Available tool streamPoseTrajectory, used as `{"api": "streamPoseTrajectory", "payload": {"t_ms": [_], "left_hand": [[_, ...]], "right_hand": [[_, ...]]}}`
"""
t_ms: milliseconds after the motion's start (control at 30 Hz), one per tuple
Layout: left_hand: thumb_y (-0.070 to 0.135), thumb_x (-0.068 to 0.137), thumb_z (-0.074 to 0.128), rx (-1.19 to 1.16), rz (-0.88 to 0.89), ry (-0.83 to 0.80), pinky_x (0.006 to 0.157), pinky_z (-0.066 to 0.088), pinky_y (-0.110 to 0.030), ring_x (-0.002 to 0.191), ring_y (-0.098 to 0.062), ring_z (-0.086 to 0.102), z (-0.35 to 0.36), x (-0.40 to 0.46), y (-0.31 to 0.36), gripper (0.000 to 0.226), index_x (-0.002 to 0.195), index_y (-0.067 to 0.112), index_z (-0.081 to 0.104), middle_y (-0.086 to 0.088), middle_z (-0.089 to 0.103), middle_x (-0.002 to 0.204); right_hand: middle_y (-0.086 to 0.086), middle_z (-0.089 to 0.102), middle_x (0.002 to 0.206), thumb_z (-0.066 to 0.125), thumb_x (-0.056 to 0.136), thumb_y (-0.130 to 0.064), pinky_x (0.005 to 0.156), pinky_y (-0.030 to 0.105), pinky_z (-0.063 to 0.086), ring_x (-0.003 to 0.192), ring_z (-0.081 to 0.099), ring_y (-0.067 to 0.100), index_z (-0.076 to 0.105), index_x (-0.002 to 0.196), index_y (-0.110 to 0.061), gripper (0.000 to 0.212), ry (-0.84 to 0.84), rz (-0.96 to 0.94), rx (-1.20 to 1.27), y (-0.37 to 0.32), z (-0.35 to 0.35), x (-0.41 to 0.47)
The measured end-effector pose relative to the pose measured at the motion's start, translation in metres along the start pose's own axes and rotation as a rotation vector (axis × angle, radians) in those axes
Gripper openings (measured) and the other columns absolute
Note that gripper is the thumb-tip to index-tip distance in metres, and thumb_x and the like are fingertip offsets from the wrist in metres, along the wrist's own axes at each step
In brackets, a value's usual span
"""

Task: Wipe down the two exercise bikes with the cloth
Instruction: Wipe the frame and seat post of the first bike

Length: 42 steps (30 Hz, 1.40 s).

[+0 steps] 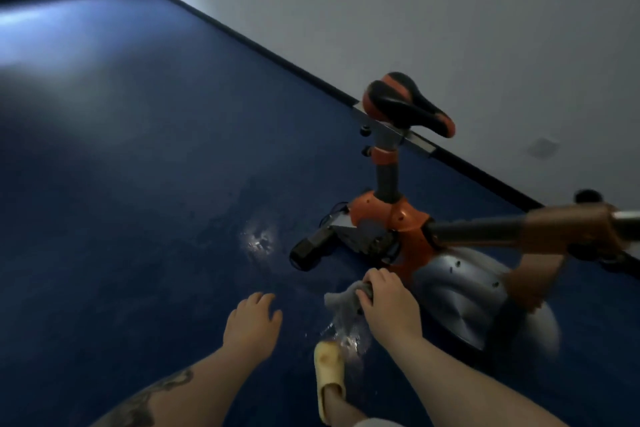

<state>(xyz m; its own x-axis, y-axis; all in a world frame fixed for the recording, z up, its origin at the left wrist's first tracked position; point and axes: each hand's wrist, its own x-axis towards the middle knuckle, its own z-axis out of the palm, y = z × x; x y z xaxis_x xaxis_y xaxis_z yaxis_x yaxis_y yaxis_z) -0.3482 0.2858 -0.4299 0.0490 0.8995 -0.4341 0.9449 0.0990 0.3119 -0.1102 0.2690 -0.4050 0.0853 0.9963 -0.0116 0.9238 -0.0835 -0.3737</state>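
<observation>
An orange and grey exercise bike (408, 218) stands on the blue floor by the wall, its black and orange saddle (405, 102) up high and its silver flywheel cover (460, 291) low at the right. My right hand (389, 300) grips a grey cloth (341, 300) just beside the left edge of the flywheel cover. My left hand (252, 317) hovers over the floor to the left, fingers loosely spread and holding nothing. Only one bike is in view.
The bike's handlebar stem (519, 229) runs across the right side at hand height. A black pedal (310, 250) sticks out toward the floor. My foot in a yellow slipper (329, 374) stands between my arms. White wall with a dark skirting runs behind the bike.
</observation>
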Motion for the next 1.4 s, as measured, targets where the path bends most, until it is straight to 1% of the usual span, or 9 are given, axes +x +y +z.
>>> {"api": "streamPoseTrajectory", "payload": {"t_ms": [133,300,567,667,900,1067,1200,1300,1400], "left_hand": [[0.038,0.101,0.037,-0.053,-0.071,0.027,0.109,0.033,-0.033,0.136,-0.018,0.037,-0.038,0.060,-0.007,0.049,0.146,0.020,0.037,0.003,0.036,0.153],[0.038,0.101,0.035,-0.170,-0.183,0.024,0.105,0.036,-0.034,0.133,-0.019,0.041,-0.078,0.119,-0.023,0.047,0.145,0.020,0.038,0.002,0.037,0.151],[0.037,0.100,0.035,-0.208,-0.269,-0.008,0.101,0.039,-0.034,0.129,-0.020,0.044,-0.135,0.221,-0.080,0.048,0.145,0.020,0.037,0.000,0.040,0.149],[0.036,0.100,0.036,-0.163,-0.206,-0.056,0.101,0.040,-0.033,0.128,-0.020,0.045,-0.167,0.274,-0.102,0.047,0.144,0.021,0.037,0.000,0.041,0.147],[0.034,0.099,0.038,-0.015,-0.057,-0.130,0.098,0.042,-0.033,0.122,-0.020,0.050,-0.255,0.405,-0.125,0.043,0.139,0.021,0.044,0.000,0.046,0.142],[0.031,0.097,0.038,-0.058,0.023,-0.178,0.091,0.049,-0.036,0.107,-0.021,0.057,-0.284,0.483,-0.091,0.038,0.131,0.021,0.052,-0.001,0.052,0.131],[0.030,0.096,0.038,-0.011,0.139,-0.208,0.089,0.050,-0.037,0.105,-0.020,0.058,-0.299,0.545,-0.053,0.035,0.126,0.023,0.056,0.002,0.052,0.128],[0.027,0.096,0.037,0.034,0.206,-0.207,0.084,0.050,-0.035,0.102,-0.022,0.059,-0.315,0.605,-0.019,0.033,0.121,0.018,0.058,0.000,0.055,0.122],[0.029,0.097,0.035,0.088,0.239,-0.211,0.081,0.048,-0.032,0.102,-0.021,0.057,-0.341,0.663,0.013,0.033,0.121,0.019,0.056,0.000,0.052,0.123]], "right_hand": [[-0.008,0.051,0.096,0.052,0.092,-0.034,0.069,0.024,0.041,0.094,0.051,0.012,0.048,0.093,-0.025,0.010,-0.053,-0.044,0.023,-0.016,0.013,0.082],[-0.005,0.054,0.101,0.053,0.091,-0.033,0.076,0.029,0.047,0.099,0.052,0.014,0.050,0.095,-0.022,0.012,-0.123,-0.098,0.003,-0.047,0.017,0.174],[-0.008,0.051,0.096,0.053,0.091,-0.033,0.072,0.027,0.044,0.092,0.051,0.012,0.044,0.087,-0.026,0.012,-0.203,-0.093,-0.009,-0.101,0.049,0.284],[-0.008,0.051,0.098,0.053,0.091,-0.034,0.070,0.024,0.038,0.092,0.050,0.012,0.043,0.087,-0.027,0.013,-0.240,-0.022,-0.028,-0.124,0.062,0.328],[-0.007,0.053,0.097,0.051,0.092,-0.032,0.073,0.027,0.043,0.094,0.052,0.012,0.047,0.090,-0.026,0.007,-0.236,0.154,-0.021,-0.174,0.076,0.407],[-0.006,0.054,0.100,0.050,0.092,-0.033,0.074,0.028,0.043,0.094,0.053,0.013,0.050,0.095,-0.024,0.009,-0.179,0.262,0.009,-0.180,0.072,0.461],[-0.007,0.053,0.097,0.051,0.092,-0.031,0.074,0.028,0.042,0.095,0.052,0.013,0.044,0.088,-0.026,0.009,-0.142,0.344,0.031,-0.175,0.072,0.519],[-0.009,0.048,0.092,0.049,0.092,-0.030,0.071,0.025,0.037,0.095,0.052,0.013,0.043,0.087,-0.026,0.009,-0.116,0.371,0.046,-0.162,0.071,0.571],[-0.008,0.051,0.093,0.049,0.091,-0.030,0.069,0.026,0.037,0.093,0.052,0.014,0.044,0.086,-0.026,0.008,-0.093,0.413,0.067,-0.143,0.061,0.623]]}}
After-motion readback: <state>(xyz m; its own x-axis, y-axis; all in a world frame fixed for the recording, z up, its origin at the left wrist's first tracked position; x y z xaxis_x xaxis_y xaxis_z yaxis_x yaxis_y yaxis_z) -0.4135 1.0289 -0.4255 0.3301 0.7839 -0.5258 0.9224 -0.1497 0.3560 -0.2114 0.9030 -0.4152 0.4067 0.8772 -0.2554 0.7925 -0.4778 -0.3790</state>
